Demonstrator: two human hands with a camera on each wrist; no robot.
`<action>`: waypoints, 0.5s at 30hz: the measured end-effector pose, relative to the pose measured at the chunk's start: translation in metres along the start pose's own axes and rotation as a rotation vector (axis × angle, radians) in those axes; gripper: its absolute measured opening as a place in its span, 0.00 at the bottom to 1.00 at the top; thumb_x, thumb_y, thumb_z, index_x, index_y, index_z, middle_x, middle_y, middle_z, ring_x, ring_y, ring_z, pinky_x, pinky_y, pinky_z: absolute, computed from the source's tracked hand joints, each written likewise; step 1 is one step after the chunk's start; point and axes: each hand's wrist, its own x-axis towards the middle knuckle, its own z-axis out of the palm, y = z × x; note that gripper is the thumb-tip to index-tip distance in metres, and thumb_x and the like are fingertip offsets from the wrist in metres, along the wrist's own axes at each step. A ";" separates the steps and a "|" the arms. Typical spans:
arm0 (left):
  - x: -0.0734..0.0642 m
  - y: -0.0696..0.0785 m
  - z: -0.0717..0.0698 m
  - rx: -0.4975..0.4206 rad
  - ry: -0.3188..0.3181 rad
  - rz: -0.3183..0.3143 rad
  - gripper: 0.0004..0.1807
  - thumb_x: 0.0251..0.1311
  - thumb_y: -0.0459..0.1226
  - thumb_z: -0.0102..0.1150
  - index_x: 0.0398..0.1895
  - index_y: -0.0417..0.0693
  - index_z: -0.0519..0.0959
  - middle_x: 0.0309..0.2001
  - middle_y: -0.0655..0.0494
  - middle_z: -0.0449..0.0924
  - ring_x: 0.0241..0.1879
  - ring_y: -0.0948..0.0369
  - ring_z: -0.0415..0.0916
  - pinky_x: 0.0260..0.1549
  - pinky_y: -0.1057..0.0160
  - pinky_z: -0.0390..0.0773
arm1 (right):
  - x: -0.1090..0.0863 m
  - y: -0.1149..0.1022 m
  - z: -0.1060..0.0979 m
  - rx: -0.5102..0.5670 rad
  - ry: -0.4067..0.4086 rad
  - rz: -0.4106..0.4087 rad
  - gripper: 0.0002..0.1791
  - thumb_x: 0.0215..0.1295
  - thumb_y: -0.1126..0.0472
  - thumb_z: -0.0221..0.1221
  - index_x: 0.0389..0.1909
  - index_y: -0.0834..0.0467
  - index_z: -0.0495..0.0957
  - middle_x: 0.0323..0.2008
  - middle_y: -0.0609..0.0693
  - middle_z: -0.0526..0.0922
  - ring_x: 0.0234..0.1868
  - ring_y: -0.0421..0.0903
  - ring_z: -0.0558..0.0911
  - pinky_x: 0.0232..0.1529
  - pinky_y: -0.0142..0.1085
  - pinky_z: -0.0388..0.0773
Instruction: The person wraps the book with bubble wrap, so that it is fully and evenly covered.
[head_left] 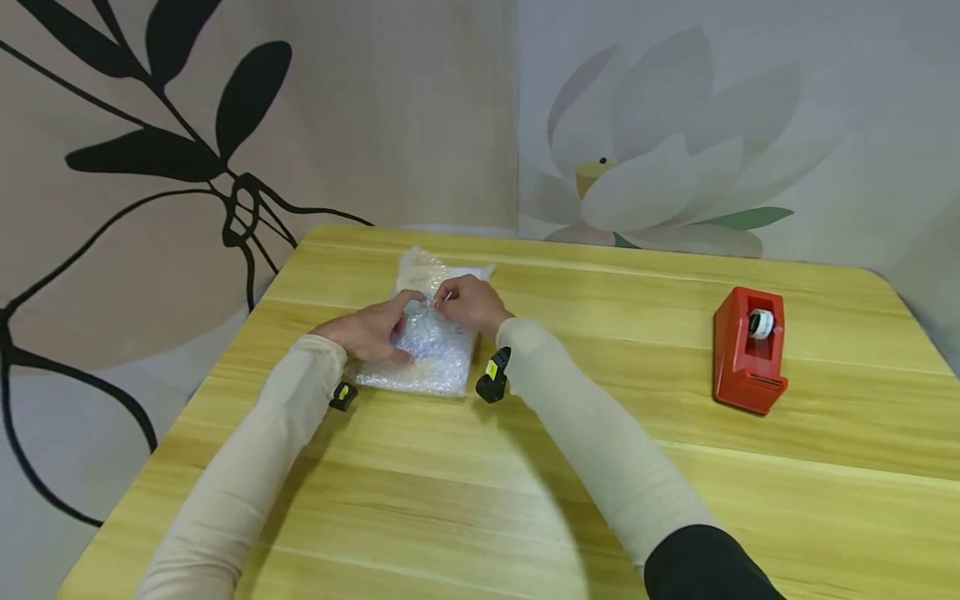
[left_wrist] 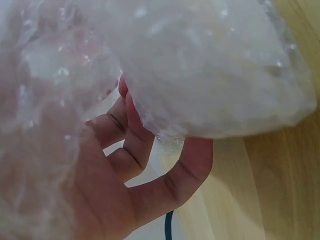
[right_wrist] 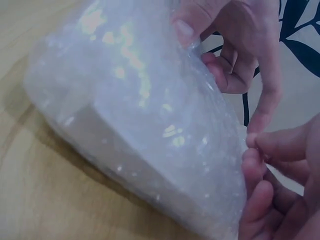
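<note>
A flat white item wrapped in clear bubble wrap (head_left: 435,358) lies on the table, left of the middle. My left hand (head_left: 366,329) grips its left side; in the right wrist view the thumb lies on top and the other fingers curl at the edge. My right hand (head_left: 474,304) is over the far part of the package, thumb and forefinger pinching at the edge of the wrap. In the right wrist view those fingertips (right_wrist: 255,142) meet the left forefinger's tip. Exactly what bit they pinch is hard to see.
A red tape dispenser (head_left: 750,367) with a small roll in it stands on the right of the wooden table (head_left: 600,450). Behind the table rises a wall (head_left: 420,117) with leaf and flower pictures. The table's left edge runs close by the left arm.
</note>
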 end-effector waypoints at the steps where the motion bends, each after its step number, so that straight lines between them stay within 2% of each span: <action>1: 0.000 0.000 -0.001 0.007 -0.008 0.001 0.51 0.50 0.42 0.67 0.71 0.58 0.43 0.40 0.50 0.67 0.37 0.58 0.65 0.39 0.62 0.67 | 0.000 0.000 0.000 0.004 0.002 0.009 0.06 0.60 0.58 0.56 0.33 0.53 0.81 0.28 0.45 0.79 0.31 0.41 0.74 0.30 0.28 0.68; 7: 0.004 0.002 -0.004 0.031 -0.045 -0.010 0.53 0.48 0.42 0.67 0.72 0.60 0.43 0.39 0.49 0.68 0.38 0.57 0.65 0.37 0.62 0.67 | 0.001 -0.003 0.000 0.011 -0.003 0.049 0.07 0.59 0.58 0.56 0.33 0.55 0.81 0.34 0.46 0.81 0.35 0.41 0.74 0.33 0.28 0.69; 11: 0.005 0.004 -0.005 0.015 -0.054 -0.021 0.54 0.47 0.41 0.68 0.72 0.62 0.42 0.42 0.48 0.68 0.41 0.56 0.66 0.41 0.60 0.68 | 0.001 -0.005 -0.001 0.018 -0.013 0.060 0.08 0.59 0.58 0.56 0.34 0.57 0.82 0.38 0.48 0.83 0.34 0.41 0.74 0.32 0.28 0.69; 15: 0.005 0.005 -0.007 -0.003 -0.077 -0.042 0.55 0.47 0.41 0.68 0.72 0.64 0.41 0.45 0.48 0.67 0.45 0.55 0.66 0.45 0.58 0.68 | 0.000 -0.007 -0.003 0.016 -0.021 0.081 0.09 0.60 0.58 0.56 0.28 0.57 0.81 0.31 0.46 0.81 0.28 0.40 0.72 0.27 0.28 0.69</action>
